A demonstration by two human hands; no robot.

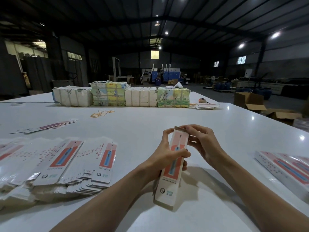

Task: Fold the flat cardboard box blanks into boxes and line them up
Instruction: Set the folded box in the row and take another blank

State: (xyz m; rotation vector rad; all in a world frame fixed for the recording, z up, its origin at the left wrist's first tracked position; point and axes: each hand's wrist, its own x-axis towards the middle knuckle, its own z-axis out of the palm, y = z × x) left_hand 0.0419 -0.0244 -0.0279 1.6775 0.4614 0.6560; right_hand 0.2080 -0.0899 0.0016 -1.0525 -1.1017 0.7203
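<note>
I hold a long narrow toothbrush box (172, 174), white with a red panel and a blue brush print, tilted above the white table (150, 124). My left hand (164, 158) grips its middle, thumb across the front. My right hand (199, 141) pinches the flap at the far top end. A fanned stack of flat blanks (55, 163) lies to the left. Folded boxes (284, 166) lie side by side at the right edge.
Wrapped bundles (120, 96) stand in a row at the table's far side. Yellow rubber bands (101, 113) lie before them. A few loose blanks (48, 126) lie at the left and more (204, 106) at the far right. Open cartons (250, 101) sit on the floor beyond.
</note>
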